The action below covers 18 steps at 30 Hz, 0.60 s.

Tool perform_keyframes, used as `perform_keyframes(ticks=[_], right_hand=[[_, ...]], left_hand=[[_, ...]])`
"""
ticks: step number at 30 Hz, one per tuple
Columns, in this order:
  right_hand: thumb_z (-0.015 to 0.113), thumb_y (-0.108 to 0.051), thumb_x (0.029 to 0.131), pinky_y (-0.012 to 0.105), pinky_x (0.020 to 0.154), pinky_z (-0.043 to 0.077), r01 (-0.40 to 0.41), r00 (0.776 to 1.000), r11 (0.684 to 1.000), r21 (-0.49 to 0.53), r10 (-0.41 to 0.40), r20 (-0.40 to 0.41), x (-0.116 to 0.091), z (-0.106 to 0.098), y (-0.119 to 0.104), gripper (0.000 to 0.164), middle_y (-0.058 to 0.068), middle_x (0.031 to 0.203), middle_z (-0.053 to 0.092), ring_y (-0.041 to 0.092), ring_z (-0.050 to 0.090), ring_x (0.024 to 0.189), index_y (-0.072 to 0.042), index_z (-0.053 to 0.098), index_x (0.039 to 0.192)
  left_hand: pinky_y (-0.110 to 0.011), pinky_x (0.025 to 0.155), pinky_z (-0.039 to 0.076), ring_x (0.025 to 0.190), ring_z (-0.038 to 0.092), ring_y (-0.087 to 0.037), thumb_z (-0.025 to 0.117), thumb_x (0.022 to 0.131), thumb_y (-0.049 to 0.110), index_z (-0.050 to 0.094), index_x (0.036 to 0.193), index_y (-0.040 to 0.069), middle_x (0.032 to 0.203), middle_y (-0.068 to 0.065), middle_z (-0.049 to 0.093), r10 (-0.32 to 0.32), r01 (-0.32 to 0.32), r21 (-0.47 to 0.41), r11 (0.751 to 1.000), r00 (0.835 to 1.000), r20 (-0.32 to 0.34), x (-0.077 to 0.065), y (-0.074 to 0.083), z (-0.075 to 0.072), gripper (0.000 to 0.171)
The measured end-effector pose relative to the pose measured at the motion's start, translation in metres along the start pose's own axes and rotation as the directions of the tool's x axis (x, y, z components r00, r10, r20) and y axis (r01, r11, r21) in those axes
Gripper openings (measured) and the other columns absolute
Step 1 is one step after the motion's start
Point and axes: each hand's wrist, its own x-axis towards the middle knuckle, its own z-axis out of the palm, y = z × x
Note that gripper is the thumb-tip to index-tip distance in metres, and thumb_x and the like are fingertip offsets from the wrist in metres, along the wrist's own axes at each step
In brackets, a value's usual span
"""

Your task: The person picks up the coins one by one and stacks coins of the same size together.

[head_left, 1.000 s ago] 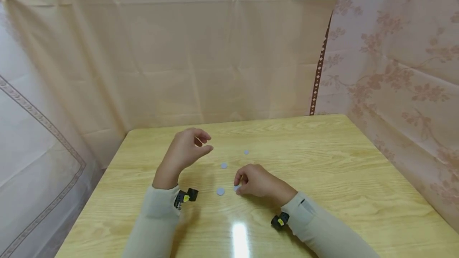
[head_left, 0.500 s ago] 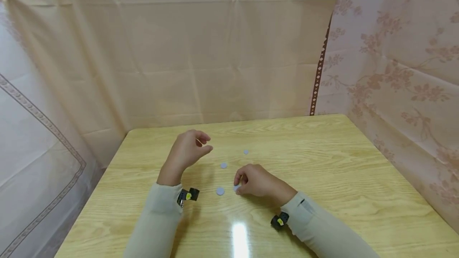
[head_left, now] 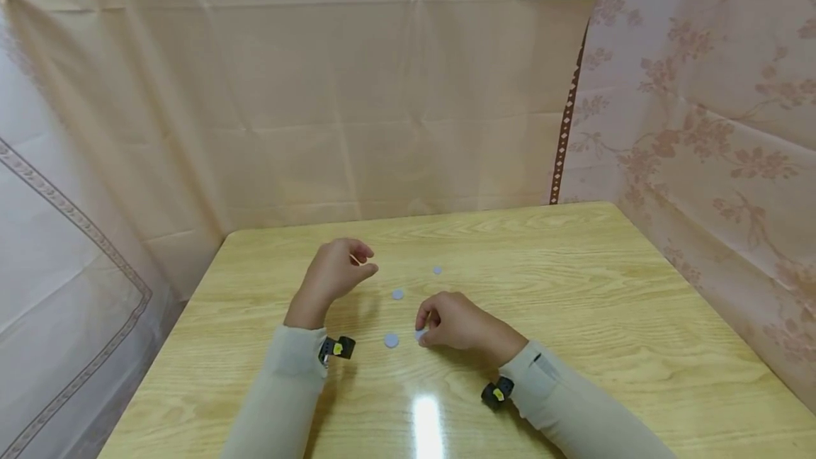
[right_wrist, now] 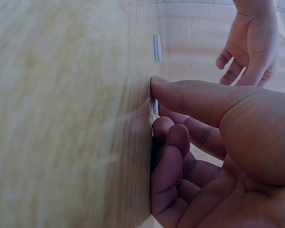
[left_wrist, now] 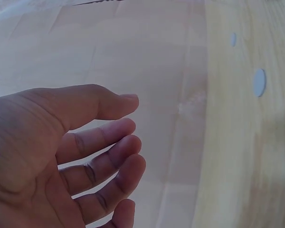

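Wooden table [head_left: 605, 317], plain beige cloth [head_left: 382, 91], floral cloth [head_left: 714, 126]

discs [head_left: 391, 341] 4 | grips [head_left: 334, 271] 2 | sleeves [head_left: 280, 392] 2 | cameras [head_left: 346, 347] 2 | table [head_left: 574, 289] 1

Left hand [head_left: 334, 269]: hung palm inward, thumb and fingers loosely bent, tips apart. Left arm [head_left: 277, 392]: reached forward, sleeved to the wrist. Right hand [head_left: 455, 322]: sat lower, thumb and forefinger pinched, remaining fingers curled. Right arm [head_left: 574, 399]: slanted inward, likewise sleeved.

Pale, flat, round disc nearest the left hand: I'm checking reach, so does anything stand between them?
Nothing visible does: between the bare left hand and that disc, the head view shows only yellow wood-grain tabletop. The right hand is off that line.
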Motion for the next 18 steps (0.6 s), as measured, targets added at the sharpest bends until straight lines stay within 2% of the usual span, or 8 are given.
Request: perform_keyframes(ticks=[7,11,18], right_hand=[[0.082,-0.017,0.089,0.026,0.056,0.044,-0.002,1.000,1.000,-0.009,0.002,-0.004,0.001,0.000,0.000,0.010,0.000,0.072,0.062,0.010,0.052,0.060,-0.019,0.073,0.093],[0.082,-0.017,0.089,0.026,0.057,0.044,0.001,1.000,1.000,-0.012,-0.001,-0.003,0.001,0.000,0.000,0.010,-0.001,0.071,0.062,0.010,0.052,0.061,-0.018,0.073,0.093],[0.082,-0.015,0.089,0.025,0.055,0.043,0.017,1.000,1.000,-0.012,-0.017,-0.002,0.001,0.000,0.000,0.010,0.000,0.071,0.062,0.009,0.052,0.059,-0.017,0.073,0.094]], left_hand=[[-0.040,0.078,0.055,0.095,0.066,-0.023,0.079,0.091,0.028,0.076,0.114,0.012,0.104,-0.004,0.071,-0.016,0.016,0.007,1.000,1.000,0.017,0.008,-0.011,0.012,0.028],[-0.039,0.079,0.054,0.092,0.065,-0.021,0.079,0.091,0.026,0.076,0.107,0.013,0.102,-0.003,0.071,-0.027,0.027,0.016,1.000,0.999,0.035,0.011,-0.016,0.022,0.022],[-0.037,0.076,0.052,0.087,0.062,-0.019,0.080,0.091,0.027,0.076,0.105,0.014,0.101,-0.003,0.069,-0.037,0.035,0.022,0.999,0.995,0.092,0.013,-0.018,0.037,0.020]])
